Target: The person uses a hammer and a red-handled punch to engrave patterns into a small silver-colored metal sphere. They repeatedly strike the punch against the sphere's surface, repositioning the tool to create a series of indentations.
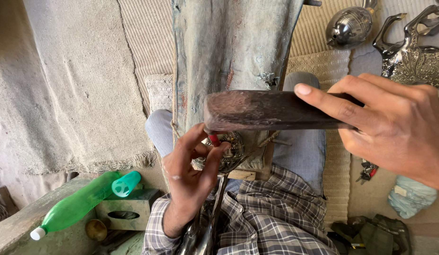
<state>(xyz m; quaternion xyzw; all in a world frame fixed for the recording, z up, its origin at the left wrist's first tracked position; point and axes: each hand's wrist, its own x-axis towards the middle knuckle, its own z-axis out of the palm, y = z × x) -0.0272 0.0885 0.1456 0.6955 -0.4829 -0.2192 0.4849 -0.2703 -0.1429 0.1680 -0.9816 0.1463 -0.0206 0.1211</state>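
Note:
My right hand [394, 127] grips a dark wooden block [257, 111] held level like a mallet, its end just above my left hand. My left hand [193, 172] pinches a small red-handled punch [214, 139] upright against a round engraved metal piece [229, 153], which rests on the lower end of a worn, blue-grey wooden work block [229, 42]. A long shiny metal stem [210, 222] runs down from the piece over my plaid shirt sleeve.
A green plastic bottle [75, 205] and a turquoise cup [126, 183] lie by a small box [129, 208] at lower left. Silver engraved ware, a round vessel [349, 26] and a figurine [411, 52], stands at upper right. Keys [367, 171] and cloth bundle [411, 196] lie right.

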